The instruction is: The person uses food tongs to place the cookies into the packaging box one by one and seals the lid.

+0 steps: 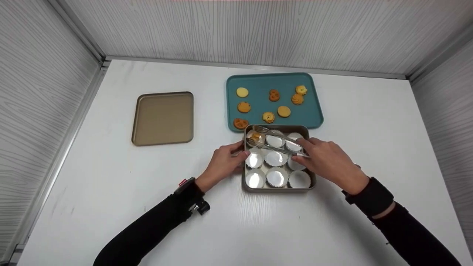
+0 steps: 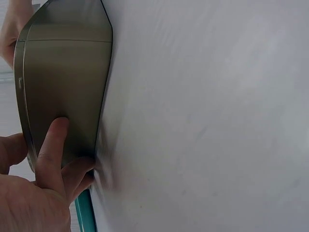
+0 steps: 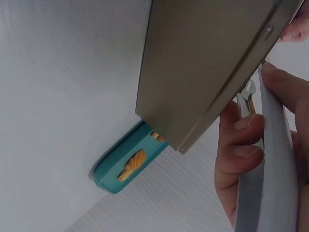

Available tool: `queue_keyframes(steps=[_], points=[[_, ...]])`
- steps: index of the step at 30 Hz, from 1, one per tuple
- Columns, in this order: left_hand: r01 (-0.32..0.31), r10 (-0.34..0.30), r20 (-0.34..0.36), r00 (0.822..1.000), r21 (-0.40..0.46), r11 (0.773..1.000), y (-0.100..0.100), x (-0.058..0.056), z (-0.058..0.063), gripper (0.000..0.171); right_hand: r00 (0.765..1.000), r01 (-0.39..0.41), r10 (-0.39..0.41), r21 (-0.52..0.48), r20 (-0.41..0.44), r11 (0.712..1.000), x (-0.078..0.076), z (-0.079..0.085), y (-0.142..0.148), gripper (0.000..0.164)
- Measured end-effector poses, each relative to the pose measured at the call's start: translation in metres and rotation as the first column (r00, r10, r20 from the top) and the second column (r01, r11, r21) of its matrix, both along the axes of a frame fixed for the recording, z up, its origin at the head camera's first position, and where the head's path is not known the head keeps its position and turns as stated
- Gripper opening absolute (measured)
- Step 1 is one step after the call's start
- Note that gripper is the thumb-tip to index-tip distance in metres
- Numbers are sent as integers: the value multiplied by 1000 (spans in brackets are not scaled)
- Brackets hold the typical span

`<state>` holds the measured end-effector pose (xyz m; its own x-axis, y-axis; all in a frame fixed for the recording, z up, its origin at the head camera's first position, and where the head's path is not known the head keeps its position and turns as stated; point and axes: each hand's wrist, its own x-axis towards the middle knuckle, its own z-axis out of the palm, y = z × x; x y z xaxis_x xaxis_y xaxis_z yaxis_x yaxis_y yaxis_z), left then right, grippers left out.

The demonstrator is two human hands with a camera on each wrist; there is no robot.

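A metal tin (image 1: 279, 190) holds rows of white paper cups (image 1: 276, 177). My left hand (image 1: 226, 162) grips its left wall, the thumb at the rim and the fingers against the outer side (image 2: 63, 82). In my right hand (image 1: 327, 160) are metal tongs (image 1: 275, 149), their handles (image 3: 277, 159) between thumb and fingers. The tong tips reach over the far-left cup, one on each side of a small orange-brown cookie (image 1: 255, 136). I cannot tell whether the tips still touch this cookie. Paper cups elsewhere in the tin show bare, shiny bottoms.
Behind the tin lies a teal tray (image 1: 258, 81) with several cookies, among them a pretzel-shaped one (image 1: 241, 123), a round one (image 1: 283, 111) and a swirled one (image 1: 297, 99). A square gold-brown lid or tray (image 1: 162, 118) lies at the left. Grey panels (image 1: 236, 33) bound the white table (image 1: 111, 192).
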<state>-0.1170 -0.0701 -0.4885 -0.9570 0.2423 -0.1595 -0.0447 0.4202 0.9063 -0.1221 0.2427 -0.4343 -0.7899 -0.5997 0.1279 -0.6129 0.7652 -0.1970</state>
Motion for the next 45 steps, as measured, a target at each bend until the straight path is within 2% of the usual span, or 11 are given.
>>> queue_keyframes(steps=[4, 9, 13, 18, 22, 28, 33, 38, 45], points=[[-2, 2, 2, 1000, 3, 1000, 1, 0, 1, 57, 1000, 13, -13, -10, -5, 1000, 0, -1, 0, 46], [1, -1, 13, 1000, -1, 1000, 0, 0, 1, 56, 998, 41, -41, -11, 40, 999, 1, 0, 1, 49], [12, -12, 4, 1000, -9, 1000, 0, -1, 1, 57, 996, 60, -56, -63, 64, 996, 2, 1, 7, 47], [12, -12, 5, 1000, -7, 1000, 0, -1, 1, 57, 996, 90, -90, -192, 6, 977, -1, 3, 21, 41], [6, -6, 6, 1000, -3, 1000, 0, -1, 1, 56, 989, 131, -143, -239, -32, 962, -11, 5, 33, 34], [5, -5, -15, 1000, -8, 1000, -1, -1, -1, 56, 974, 216, -225, -205, -20, 955, -30, 3, 47, 26], [8, -8, -9, 1000, -1, 1000, -2, 0, 0, 56, 965, 255, -261, -160, -16, 954, -40, -4, 56, 27], [1, -1, -10, 1000, -8, 1000, -1, 0, 0, 56, 963, 269, -267, -105, 28, 957, -49, -6, 60, 31], [-5, 5, -11, 1000, -10, 1000, 0, 0, 0, 56, 969, 240, -237, -52, 71, 969, -59, -5, 62, 33]])
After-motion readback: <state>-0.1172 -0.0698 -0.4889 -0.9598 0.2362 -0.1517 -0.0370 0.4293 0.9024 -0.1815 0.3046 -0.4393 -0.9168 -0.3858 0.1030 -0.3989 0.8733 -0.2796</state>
